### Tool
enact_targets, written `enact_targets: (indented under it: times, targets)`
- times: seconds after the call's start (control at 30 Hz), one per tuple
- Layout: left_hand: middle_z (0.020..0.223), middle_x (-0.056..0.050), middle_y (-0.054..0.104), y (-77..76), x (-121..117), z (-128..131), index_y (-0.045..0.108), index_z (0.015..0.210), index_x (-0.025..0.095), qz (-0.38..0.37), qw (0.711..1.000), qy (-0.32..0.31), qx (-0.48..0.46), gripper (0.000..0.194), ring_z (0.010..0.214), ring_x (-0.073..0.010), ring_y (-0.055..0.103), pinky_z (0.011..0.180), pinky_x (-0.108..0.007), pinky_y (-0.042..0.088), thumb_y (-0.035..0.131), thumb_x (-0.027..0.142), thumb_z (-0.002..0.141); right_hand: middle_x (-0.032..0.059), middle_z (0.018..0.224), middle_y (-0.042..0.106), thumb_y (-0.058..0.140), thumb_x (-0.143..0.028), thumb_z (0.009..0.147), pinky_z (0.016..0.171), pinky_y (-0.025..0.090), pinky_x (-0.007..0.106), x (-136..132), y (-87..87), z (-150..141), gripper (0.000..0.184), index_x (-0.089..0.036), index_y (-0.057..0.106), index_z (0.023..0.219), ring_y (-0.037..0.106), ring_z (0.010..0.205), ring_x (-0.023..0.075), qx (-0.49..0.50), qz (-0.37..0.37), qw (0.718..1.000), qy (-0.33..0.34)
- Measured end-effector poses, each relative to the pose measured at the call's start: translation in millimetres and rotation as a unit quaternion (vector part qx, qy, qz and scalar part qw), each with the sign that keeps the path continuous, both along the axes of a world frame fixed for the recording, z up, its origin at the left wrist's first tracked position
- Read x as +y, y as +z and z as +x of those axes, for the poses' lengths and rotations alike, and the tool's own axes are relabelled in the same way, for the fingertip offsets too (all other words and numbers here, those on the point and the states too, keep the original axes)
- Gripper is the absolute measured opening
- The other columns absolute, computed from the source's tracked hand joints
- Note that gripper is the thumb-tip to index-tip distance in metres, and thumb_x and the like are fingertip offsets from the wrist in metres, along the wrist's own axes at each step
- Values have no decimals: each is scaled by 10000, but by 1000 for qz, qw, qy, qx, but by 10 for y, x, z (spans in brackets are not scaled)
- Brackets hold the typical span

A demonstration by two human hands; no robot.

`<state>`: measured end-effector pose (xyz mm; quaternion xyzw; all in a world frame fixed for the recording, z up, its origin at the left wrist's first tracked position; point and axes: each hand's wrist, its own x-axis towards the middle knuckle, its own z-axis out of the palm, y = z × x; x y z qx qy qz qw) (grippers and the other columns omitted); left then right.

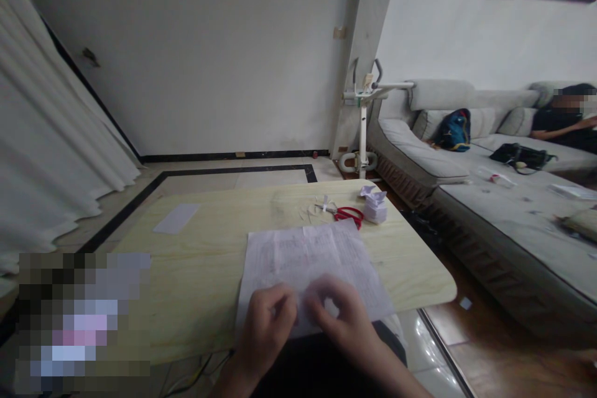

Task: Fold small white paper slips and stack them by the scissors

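Observation:
A creased sheet of printed paper (310, 255) lies at the near edge of the table, partly under my hands. My left hand (273, 317) is closed over its lower part, thumb and fingers curled together. Close by on the right, my right hand (338, 311) has its thumb and index finger bent into a ring, the fingertips blurred. What either hand pinches, if anything, is hidden. Beyond the sheet are red-handled scissors (349, 216), with thin pale strips (308, 211) by the blades. A folded paper bundle (374, 206) stands to their right.
A small white paper (176, 218) lies on the wooden table (200, 286) at the left. A pixelated patch covers the lower left. To the right runs a grey sofa (508, 211), holding a backpack (456, 130), a black bag (525, 155) and a seated person (566, 121).

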<state>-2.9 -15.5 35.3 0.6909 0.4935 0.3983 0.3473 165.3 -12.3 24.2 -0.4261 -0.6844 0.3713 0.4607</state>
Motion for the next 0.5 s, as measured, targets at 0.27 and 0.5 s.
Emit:
enact_targets:
  times: [0.27, 0.5]
  targets:
    - [481, 40, 473, -69, 26, 1, 469, 553, 217, -30, 997, 51, -44, 346, 477, -133, 494, 479, -216, 391, 425, 301, 886, 51, 892, 653, 551, -43, 820, 719, 525, 291, -42, 51, 13, 266, -207, 657, 1000, 625, 811, 181, -12, 93, 994, 62]
    - [493, 48, 544, -131, 39, 24, 529, 657, 212, -47, 991, 53, -117, 283, 472, -140, 565, 469, -217, 457, 443, 305, 911, 54, 919, 659, 536, -19, 810, 723, 537, 296, -20, 12, 18, 385, -228, 683, 1096, 644, 825, 184, -6, 101, 993, 60]
